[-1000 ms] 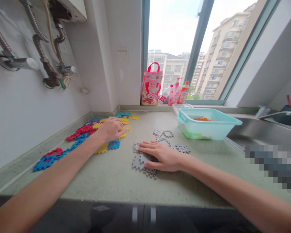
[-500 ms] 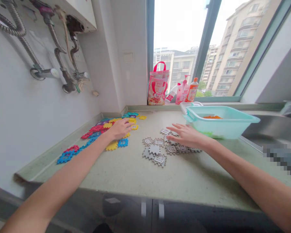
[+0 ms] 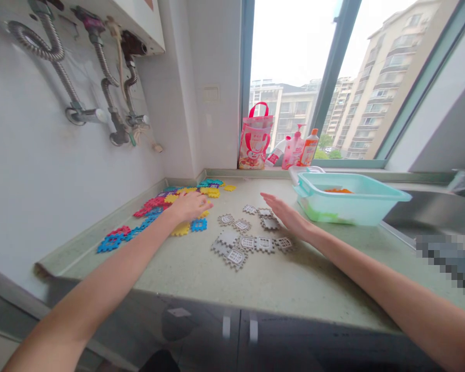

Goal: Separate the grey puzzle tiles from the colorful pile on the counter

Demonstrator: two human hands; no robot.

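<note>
Interlocking plastic tiles with toothed edges lie on the counter in two groups. My left hand (image 3: pixel 189 206) rests over the right side of the coloured group, its fingers loosely apart and partly hiding yellow tiles (image 3: pixel 210 191) beneath. Beside that hand sits a blue tile (image 3: pixel 199 225). My right hand (image 3: pixel 289 216) stands on its edge with fingers stretched out, along the right side of the grey tiles (image 3: pixel 264 244). Some grey tiles have window-like cutouts, and some overlap. Red tiles (image 3: pixel 149 207) spread toward the wall from my left hand.
A translucent turquoise tub (image 3: pixel 364 206) with orange and green things inside stands behind my right forearm. To its right is a metal sink (image 3: pixel 442 214). A pink-and-red bag (image 3: pixel 256 144) and several bottles line the windowsill. The wall bounds the counter's left side.
My right hand has turned onto its edge, and the grey tiles near it have shifted left and toward me. My left hand stays over the coloured tiles. The view has shifted slightly.
</note>
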